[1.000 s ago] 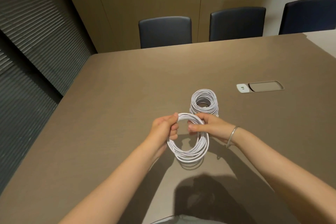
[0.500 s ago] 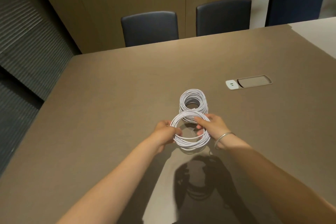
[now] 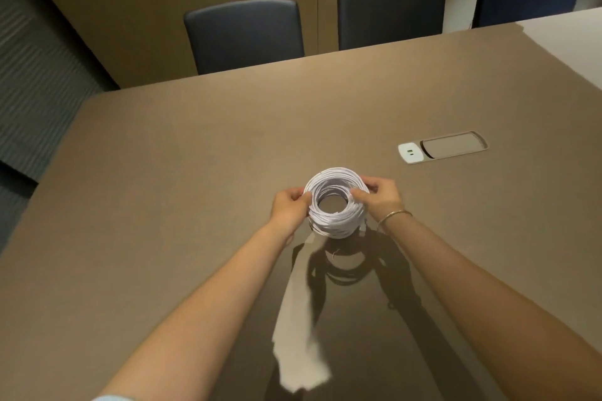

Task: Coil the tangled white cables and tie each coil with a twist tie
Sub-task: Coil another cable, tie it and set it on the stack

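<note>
Head view showed us the stack of white cable coils point(image 3: 337, 205) standing on the brown bench point(image 3: 163, 205), its round opening turned upward toward the camera, so the axis of the stack ran roughly upright from the bench. We saw the left hand point(image 3: 288, 208) pressed against the stack's left flank, fingers curled onto the outer turns, and the right hand point(image 3: 379, 198) on the opposite flank, its thumb and fingers pinching the upper turns at the rim. Both hands sat level with each other, 1 on each side, so neither was nearer; the stack lay directly between them. We could not tell whether it was 1 coil or 2 lying flush, nor pick out any twist tie for certain; a thin loose end showed near the base on the right. We judged that the coming move turned on this symmetry: releasing both sides evenly should leave the stack standing, while an uneven release could tip it.
</note>
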{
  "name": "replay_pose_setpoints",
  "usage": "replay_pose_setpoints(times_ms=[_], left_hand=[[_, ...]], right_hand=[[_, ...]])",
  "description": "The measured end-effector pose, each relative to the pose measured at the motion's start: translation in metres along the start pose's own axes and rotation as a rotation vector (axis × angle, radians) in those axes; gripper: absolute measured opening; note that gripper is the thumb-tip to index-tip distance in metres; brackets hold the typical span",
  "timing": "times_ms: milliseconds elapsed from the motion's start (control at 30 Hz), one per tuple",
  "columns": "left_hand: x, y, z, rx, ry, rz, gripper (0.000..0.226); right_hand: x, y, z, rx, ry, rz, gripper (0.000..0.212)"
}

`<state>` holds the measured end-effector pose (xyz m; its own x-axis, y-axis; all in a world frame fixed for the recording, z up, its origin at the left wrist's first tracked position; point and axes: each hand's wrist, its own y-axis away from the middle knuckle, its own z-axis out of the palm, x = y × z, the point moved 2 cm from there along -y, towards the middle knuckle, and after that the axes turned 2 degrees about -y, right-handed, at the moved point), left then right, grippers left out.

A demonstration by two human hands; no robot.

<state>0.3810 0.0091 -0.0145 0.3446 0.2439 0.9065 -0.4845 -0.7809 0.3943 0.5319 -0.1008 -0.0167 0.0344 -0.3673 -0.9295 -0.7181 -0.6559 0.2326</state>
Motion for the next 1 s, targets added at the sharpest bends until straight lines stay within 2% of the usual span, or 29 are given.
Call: replay_pose_setpoints(times_ms=[233, 400, 433, 467, 533, 600, 667, 700, 767, 867, 933, 1000], left_hand=[[-0.026, -0.043, 0.003, 0.087, -0.079, -0.017, 0.022], [-0.019, -0.049, 0.005, 0.121, -0.099, -0.07, 0.015], [-0.015, -0.045, 0.006, 0.133, -0.127, -0.075, 0.02], [-0.011, -0.042, 0.006, 0.155, -0.204, -0.043, 0.029], [-0.002, -0.032, 0.007, 0.184, -0.473, 0.182, 0.042], [0.011, -0.013, 0.016, 0.122, -0.623, 0.452, 0.035], [0.021, 0.0, 0.021, 0.092, -0.622, 0.568, 0.032], [0.026, 0.002, 0.021, 0.093, -0.618, 0.587, 0.037], [0.038, 0.0, 0.015, 0.018, -0.75, 0.565, 0.058], [0.042, -0.003, 0.007, -0.25, -1.033, 0.435, 0.078], [0.037, -0.001, 0.007, -0.375, -1.038, 0.396, 0.07], [0.031, 0.005, 0.003, -0.394, -0.937, 0.376, 0.046]], right_hand=[[-0.009, -0.019, 0.011, 0.107, 0.239, -0.091, 0.024], [-0.002, -0.03, 0.011, 0.11, 0.193, -0.027, 0.029], [-0.003, -0.031, 0.01, 0.117, 0.175, -0.019, 0.03], [-0.004, -0.032, 0.009, 0.119, 0.157, -0.012, 0.03], [-0.006, -0.033, 0.01, 0.104, 0.144, 0.007, 0.03], [-0.008, -0.034, 0.013, 0.069, 0.134, 0.018, 0.03], [-0.012, -0.032, 0.016, 0.011, 0.147, -0.002, 0.031], [-0.014, -0.029, 0.016, -0.03, 0.16, -0.024, 0.031], [-0.019, -0.022, 0.016, -0.127, 0.22, -0.087, 0.029], [-0.027, -0.01, 0.019, -0.311, 0.327, -0.189, 0.028], [-0.031, -0.003, 0.021, -0.415, 0.278, -0.209, 0.03], [-0.034, 0.007, 0.023, -0.449, 0.135, -0.19, 0.029]])
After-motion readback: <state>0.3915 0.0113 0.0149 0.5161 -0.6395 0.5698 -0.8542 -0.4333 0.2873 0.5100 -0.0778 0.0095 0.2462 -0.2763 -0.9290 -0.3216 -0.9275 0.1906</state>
